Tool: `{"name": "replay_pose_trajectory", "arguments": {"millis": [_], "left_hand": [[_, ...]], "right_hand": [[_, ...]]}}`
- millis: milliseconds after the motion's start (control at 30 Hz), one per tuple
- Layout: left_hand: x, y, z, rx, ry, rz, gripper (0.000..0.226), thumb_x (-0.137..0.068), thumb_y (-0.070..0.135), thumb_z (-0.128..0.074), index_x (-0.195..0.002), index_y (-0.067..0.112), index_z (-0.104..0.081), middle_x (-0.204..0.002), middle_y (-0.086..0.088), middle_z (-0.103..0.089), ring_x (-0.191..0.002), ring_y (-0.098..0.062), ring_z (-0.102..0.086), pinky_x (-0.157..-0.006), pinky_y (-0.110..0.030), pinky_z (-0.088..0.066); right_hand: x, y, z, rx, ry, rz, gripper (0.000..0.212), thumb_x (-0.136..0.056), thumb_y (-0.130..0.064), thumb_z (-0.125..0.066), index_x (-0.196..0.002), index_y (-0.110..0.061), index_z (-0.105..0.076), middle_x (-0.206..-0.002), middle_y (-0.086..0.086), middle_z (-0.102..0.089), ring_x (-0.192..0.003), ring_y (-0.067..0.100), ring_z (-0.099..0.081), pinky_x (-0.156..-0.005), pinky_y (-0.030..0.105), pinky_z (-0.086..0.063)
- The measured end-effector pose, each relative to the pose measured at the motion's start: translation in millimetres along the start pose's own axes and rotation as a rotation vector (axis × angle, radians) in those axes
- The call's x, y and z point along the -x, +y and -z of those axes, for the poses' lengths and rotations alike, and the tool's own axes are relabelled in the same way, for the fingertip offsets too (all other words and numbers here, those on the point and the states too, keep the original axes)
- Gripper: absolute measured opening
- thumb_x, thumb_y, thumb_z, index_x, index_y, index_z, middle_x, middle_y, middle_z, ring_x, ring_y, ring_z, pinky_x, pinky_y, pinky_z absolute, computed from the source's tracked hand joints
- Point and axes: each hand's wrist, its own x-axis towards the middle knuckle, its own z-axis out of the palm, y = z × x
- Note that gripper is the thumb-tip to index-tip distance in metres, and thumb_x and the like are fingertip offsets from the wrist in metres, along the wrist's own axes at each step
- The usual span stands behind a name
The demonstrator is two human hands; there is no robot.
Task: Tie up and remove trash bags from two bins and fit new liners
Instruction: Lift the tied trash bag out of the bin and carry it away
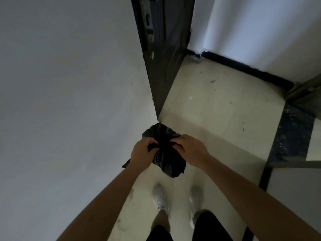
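Floor point(217, 108): pale tiles, scuffed and speckled, with a dark band at right. White wall point(69, 84) fills the left side; dark door point(165, 49) ahead at the wall's end; black skirting point(243, 66) under the far wall. Dim light.

Count: one black bag point(166, 153), two hands, two white shoes point(160, 199).

Bag held in the air in front of the body, above the floor, close to the wall corner. Left hand point(141, 152) and right hand point(189, 146) each pinch bunched plastic at the bag's neck, fingers curled in.
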Motion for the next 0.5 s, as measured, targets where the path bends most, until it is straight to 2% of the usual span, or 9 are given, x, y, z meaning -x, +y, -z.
{"name": "replay_pose_trajectory", "arguments": {"millis": [100, 200, 300, 400, 500], "left_hand": [[-41.8, -39.1, -38.6, -0.017, -0.035, 0.112, 0.013, -0.086, 0.016, -0.071, -0.097, 0.023, -0.070, -0.101, 0.013, -0.059, -0.104, -0.016, -0.058, -0.083, -0.019, -0.035], [-80.7, -83.7, -88.5, -0.051, -0.025, 0.182, 0.011, -0.086, 0.015, -0.071, -0.095, 0.022, -0.072, -0.095, 0.014, -0.054, -0.103, -0.017, -0.056, -0.080, -0.020, -0.033], [-112.3, -130.6, -145.1, -0.051, -0.052, 0.236, 0.013, -0.086, 0.014, -0.068, -0.094, 0.023, -0.072, -0.089, 0.013, -0.057, -0.096, -0.017, -0.058, -0.071, -0.018, -0.036], [-139.3, -179.9, -199.2, -0.015, -0.082, 0.302, 0.014, -0.090, 0.015, -0.065, -0.101, 0.023, -0.068, -0.102, 0.000, -0.067, -0.098, -0.021, -0.062, -0.081, -0.030, -0.048], [-159.4, -228.4, -246.3, -0.006, -0.165, 0.338, 0.011, -0.095, 0.016, -0.060, -0.105, 0.019, -0.064, -0.110, -0.005, -0.067, -0.104, -0.025, -0.061, -0.089, -0.038, -0.049]], "right_hand": [[-39.8, 32.6, -45.9, -0.021, -0.034, -0.024, 0.033, -0.102, -0.037, -0.045, -0.132, -0.031, -0.060, -0.127, 0.001, -0.062, -0.109, 0.023, -0.063, -0.088, 0.035, -0.052], [-79.3, 74.5, -97.8, -0.040, -0.086, -0.041, 0.034, -0.102, -0.034, -0.047, -0.133, -0.028, -0.060, -0.127, 0.004, -0.064, -0.109, 0.025, -0.063, -0.087, 0.037, -0.053], [-111.4, 120.8, -152.3, -0.077, -0.105, -0.083, 0.031, -0.100, -0.032, -0.052, -0.129, -0.028, -0.063, -0.122, 0.004, -0.066, -0.105, 0.025, -0.065, -0.083, 0.034, -0.052], [-137.3, 165.1, -208.2, -0.097, -0.148, -0.138, 0.029, -0.099, -0.033, -0.053, -0.125, -0.031, -0.064, -0.114, 0.003, -0.067, -0.100, 0.023, -0.066, -0.079, 0.031, -0.051], [-159.1, 203.0, -262.3, -0.098, -0.211, -0.156, 0.030, -0.099, -0.034, -0.052, -0.126, -0.029, -0.064, -0.114, 0.002, -0.068, -0.102, 0.022, -0.066, -0.084, 0.035, -0.053]]}}
